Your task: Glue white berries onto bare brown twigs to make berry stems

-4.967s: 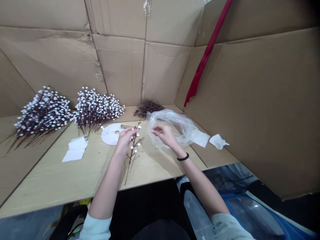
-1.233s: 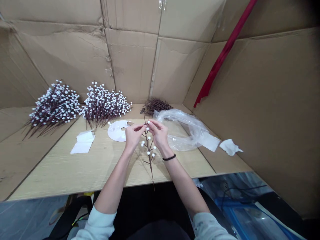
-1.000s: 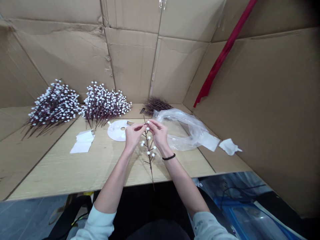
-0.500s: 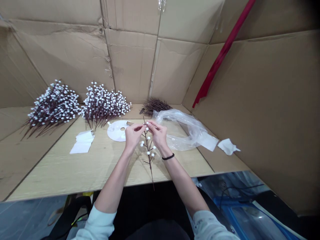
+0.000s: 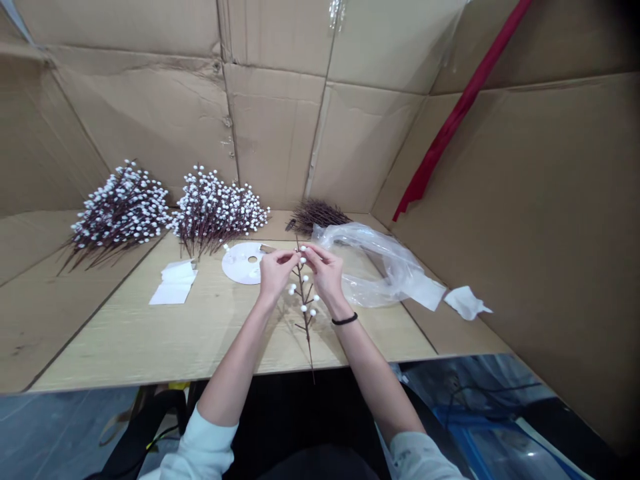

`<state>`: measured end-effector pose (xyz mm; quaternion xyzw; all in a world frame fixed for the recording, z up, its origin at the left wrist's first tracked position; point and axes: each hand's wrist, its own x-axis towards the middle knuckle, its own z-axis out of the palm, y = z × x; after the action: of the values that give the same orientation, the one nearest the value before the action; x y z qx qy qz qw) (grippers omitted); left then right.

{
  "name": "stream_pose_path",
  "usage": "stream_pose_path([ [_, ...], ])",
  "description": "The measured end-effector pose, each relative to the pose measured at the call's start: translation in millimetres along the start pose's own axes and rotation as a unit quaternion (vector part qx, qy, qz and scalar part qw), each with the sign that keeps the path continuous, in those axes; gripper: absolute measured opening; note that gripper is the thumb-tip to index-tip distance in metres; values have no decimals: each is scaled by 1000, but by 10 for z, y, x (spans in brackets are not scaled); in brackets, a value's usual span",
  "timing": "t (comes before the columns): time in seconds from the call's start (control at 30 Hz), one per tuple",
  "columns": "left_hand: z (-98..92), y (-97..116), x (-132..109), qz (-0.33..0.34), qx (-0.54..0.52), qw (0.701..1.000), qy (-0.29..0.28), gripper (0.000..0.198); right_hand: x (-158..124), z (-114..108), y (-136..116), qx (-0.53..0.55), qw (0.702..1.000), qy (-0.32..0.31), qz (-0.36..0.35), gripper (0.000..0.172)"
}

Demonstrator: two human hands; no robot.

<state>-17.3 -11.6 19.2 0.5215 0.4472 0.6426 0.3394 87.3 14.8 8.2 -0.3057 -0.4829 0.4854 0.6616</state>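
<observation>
- Both bare forearms reach forward from pale sleeves, and a black band [image 5: 344,319] circles the right wrist.
- The left hand [image 5: 274,275] and the right hand [image 5: 325,275] meet at the top of a thin brown stem [image 5: 305,300], with fingers curled and tips pinched closed on it.
- The stem hangs upright from that pinch, just above a pale wooden table [image 5: 125,333], and its tip reaches past the table's near edge.
- White berries dot the upper part of the stem, with a few short side twigs below them; the lower part is bare.
- Left of the hands, a white disc [image 5: 240,263] with a central hole lies flat, and white paper [image 5: 173,283] lies nearer the left.
- Right of the hands lies a loose clear plastic bag [image 5: 380,267], with a crumpled white tissue [image 5: 466,301] beyond it.
- Farther left are two large heaps of berry stems [image 5: 120,213] [image 5: 215,213], thick with white berries.
- At the back, a smaller bundle of brown twigs [image 5: 317,217] shows no white berries, so that pile looks unworked.
- Cardboard walls [image 5: 270,127] rise behind, and a red strip [image 5: 460,113] runs down the right side.
</observation>
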Motion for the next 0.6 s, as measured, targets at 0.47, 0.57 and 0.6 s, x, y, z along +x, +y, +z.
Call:
stream_pose_path([
  [0.47, -1030, -50, 101, -71, -84, 983, 145, 14, 700, 816, 274, -256, 939, -220, -72, 18],
  [0.57, -1385, -92, 120, -94, -93, 977, 167, 17, 769, 1171, 479, -387, 829, -372, -156, 36],
  [0.6, -1467, -106, 127, -99, -93, 977, 167, 18, 788, 1254, 533, -413, 790, -415, -183, 43],
])
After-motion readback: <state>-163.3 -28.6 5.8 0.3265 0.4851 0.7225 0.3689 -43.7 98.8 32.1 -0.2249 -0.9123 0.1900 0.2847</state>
